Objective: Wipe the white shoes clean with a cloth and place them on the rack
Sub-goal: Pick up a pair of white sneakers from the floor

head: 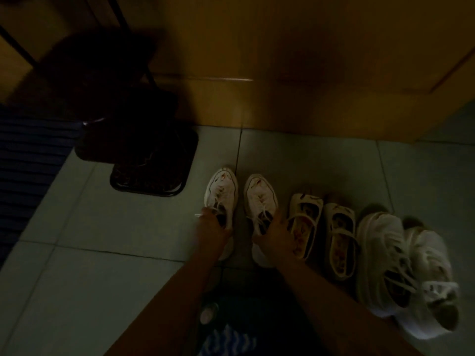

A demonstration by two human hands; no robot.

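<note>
Reaching in from the bottom of the frame w/ both arms, dim light, some blur. Gripping the far-left white sneaker (221,194) at its opening w/ the left grip (213,227), fingers curling over the collar by the laces. Clasping the second white sneaker (261,196) round its heel end w/ the right grip (276,235), thumb on the near side, fingers along the far side. Both sneakers sitting on the tiled floor (115,227) at centre frame, toes pointing up-frame, stained on the toe caps, just beside each other. Lying to their right, in the same row: pair of cream strap shoes (305,209), then pair of chunky white trainers (380,242) at lower right. Showing at centre left: dark mat (154,176). Running across the top: wooden panel (308,73). Peeking in at bottom centre: blue-and-white patterned fabric (226,340).
</note>
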